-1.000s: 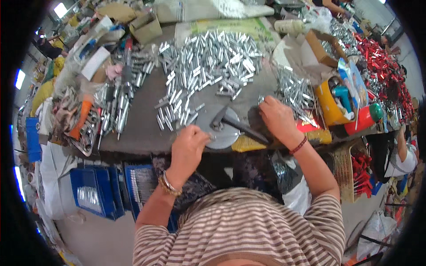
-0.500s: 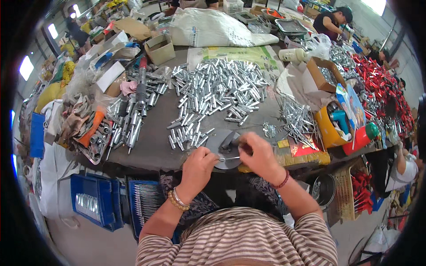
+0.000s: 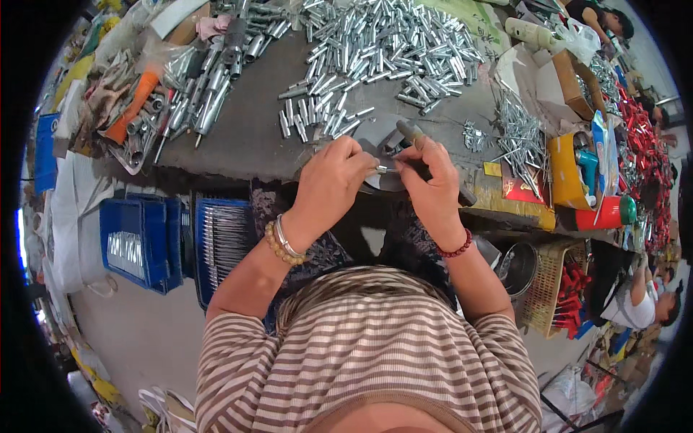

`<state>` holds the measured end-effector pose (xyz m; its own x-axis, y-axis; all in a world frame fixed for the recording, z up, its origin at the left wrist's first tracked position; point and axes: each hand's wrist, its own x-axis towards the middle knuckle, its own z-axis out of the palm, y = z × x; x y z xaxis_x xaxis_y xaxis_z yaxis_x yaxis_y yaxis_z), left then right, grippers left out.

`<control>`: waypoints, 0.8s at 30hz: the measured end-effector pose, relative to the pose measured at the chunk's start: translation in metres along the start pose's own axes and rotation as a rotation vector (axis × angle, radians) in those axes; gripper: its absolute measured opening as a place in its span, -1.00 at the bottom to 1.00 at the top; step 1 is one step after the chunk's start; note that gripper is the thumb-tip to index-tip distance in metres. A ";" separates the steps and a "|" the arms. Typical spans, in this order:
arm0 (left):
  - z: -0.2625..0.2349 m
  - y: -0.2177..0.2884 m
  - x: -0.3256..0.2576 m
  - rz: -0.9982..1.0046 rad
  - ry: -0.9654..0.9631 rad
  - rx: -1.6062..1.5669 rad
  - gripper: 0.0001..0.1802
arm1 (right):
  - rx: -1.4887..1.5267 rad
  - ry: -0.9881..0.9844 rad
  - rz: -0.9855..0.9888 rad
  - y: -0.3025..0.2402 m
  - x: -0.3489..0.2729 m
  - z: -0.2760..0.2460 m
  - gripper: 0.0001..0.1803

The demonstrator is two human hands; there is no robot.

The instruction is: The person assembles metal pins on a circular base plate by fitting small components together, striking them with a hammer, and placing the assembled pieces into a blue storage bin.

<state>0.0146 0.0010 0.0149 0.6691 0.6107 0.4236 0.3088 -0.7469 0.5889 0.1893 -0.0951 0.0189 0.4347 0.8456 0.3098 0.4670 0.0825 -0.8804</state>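
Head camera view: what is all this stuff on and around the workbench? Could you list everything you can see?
Small metal tubes: too many to count, silver, heaped at the table's far middle.
Thin metal pins: a loose pile, silver, right of the hands.
Larger metal sleeves: a pile, grey, far left of the table.
Round metal block: one, grey, just beyond the hands.
Small metal piece: one, silver, pinched between both hands.
Blue crates: two or more, below the table's left edge.
Cardboard box: one, brown and open, far right.
Red parts: many, far right edge.
Wicker basket: one, tan, lower right.
Left hand: beaded bracelet, holding the piece.
Right hand: red bead bracelet, holding the piece.
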 end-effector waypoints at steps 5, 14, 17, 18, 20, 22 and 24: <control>0.000 0.001 -0.006 0.001 0.012 0.002 -0.87 | -0.111 -0.053 -0.098 0.001 -0.006 0.004 -0.35; 0.002 0.005 -0.013 -0.051 0.011 -0.032 -0.91 | -0.167 -0.095 -0.129 -0.004 -0.008 0.002 -0.35; 0.003 0.004 -0.011 -0.069 0.015 -0.048 -0.92 | -0.180 -0.111 -0.121 -0.002 -0.008 0.002 -0.32; 0.003 0.004 -0.011 -0.072 0.019 -0.057 -0.92 | -0.179 -0.115 -0.120 -0.002 -0.007 0.002 -0.32; 0.004 0.003 -0.011 -0.088 0.019 -0.068 -0.92 | -0.179 -0.129 -0.118 -0.003 -0.005 0.001 -0.31; 0.004 0.003 -0.011 -0.101 0.019 -0.078 -0.92 | -0.173 -0.121 -0.122 -0.002 -0.005 0.001 -0.33; 0.004 0.004 -0.011 -0.114 0.016 -0.090 -0.92 | -0.166 -0.112 -0.125 -0.002 -0.005 0.000 -0.36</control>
<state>0.0112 -0.0093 0.0097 0.6220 0.6950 0.3607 0.3204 -0.6462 0.6927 0.1863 -0.0994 0.0191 0.2817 0.8884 0.3625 0.6358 0.1101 -0.7639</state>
